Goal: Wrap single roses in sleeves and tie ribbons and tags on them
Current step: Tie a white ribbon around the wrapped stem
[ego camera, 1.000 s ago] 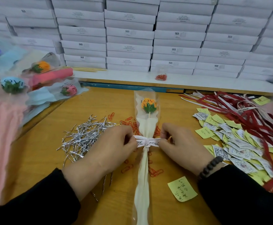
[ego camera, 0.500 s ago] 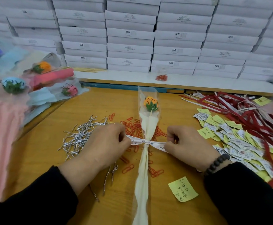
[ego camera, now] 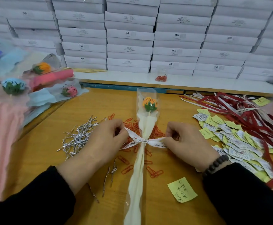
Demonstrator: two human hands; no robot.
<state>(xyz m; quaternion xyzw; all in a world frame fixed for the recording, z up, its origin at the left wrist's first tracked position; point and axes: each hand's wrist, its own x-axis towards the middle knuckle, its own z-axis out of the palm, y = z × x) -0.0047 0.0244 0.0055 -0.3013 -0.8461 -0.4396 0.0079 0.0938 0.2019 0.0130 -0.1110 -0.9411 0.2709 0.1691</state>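
Note:
An orange rose (ego camera: 149, 103) with green leaves lies in a clear and cream sleeve (ego camera: 137, 184) down the middle of the wooden table (ego camera: 39, 153). A white printed ribbon (ego camera: 152, 142) is knotted round the sleeve's narrow waist. My left hand (ego camera: 106, 140) pinches the ribbon's left end. My right hand (ego camera: 186, 140) pinches the right end, and the ribbon runs taut between them.
Silver twist ties (ego camera: 79, 135) lie left of the sleeve, orange paper clips (ego camera: 129, 168) under it. Yellow and white tags (ego camera: 230, 137) and red and white ribbons (ego camera: 249, 111) fill the right. A yellow note (ego camera: 182, 190) lies near my right sleeve. Wrapped roses (ego camera: 18, 88) pile at left; white boxes (ego camera: 132, 38) stack behind.
My hands have drawn apart, pulling the ribbon ends outward and tightening the knot on the sleeve. The rose has stayed in place.

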